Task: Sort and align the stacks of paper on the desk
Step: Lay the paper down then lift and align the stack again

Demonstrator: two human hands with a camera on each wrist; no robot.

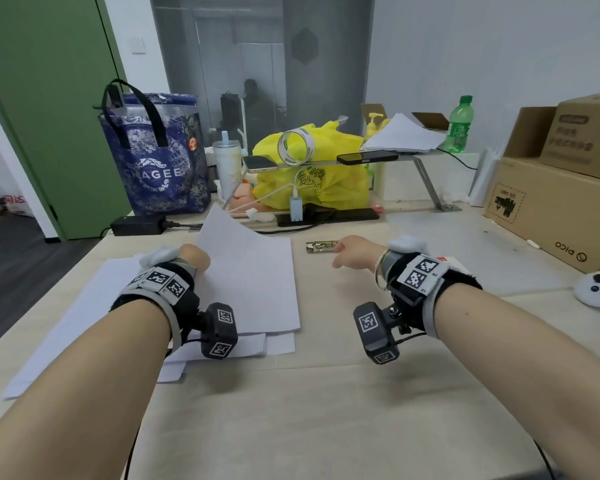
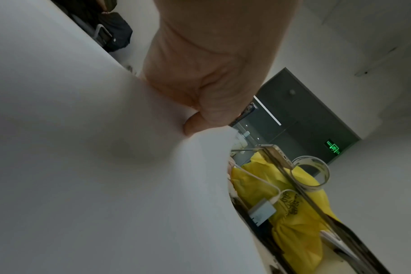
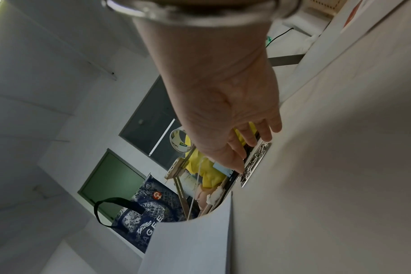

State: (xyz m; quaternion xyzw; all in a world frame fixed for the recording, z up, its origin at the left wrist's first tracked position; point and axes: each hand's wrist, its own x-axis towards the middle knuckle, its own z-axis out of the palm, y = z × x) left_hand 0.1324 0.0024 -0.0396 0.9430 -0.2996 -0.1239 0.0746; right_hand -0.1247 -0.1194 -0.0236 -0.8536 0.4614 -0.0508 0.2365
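Note:
A stack of white paper (image 1: 257,289) lies on the beige desk (image 1: 326,393), on top of more sheets (image 1: 80,317) fanned out askew to the left and front. My left hand (image 1: 193,259) pinches the top sheets at their left edge, and their far corner (image 1: 219,216) curls up. In the left wrist view the thumb (image 2: 195,124) presses on the paper (image 2: 82,148) with the fingers hidden beneath it. My right hand (image 1: 347,252) reaches with straight fingers (image 3: 265,135) to a small clear box of metal clips (image 1: 321,246) (image 3: 256,163), holding nothing.
Behind the paper stand a blue tote bag (image 1: 160,161), a yellow plastic bag (image 1: 312,178) and a metal riser (image 1: 426,181) carrying two phones, a tape roll and more paper (image 1: 402,135). Cardboard boxes (image 1: 548,202) and a white controller (image 1: 598,289) sit right.

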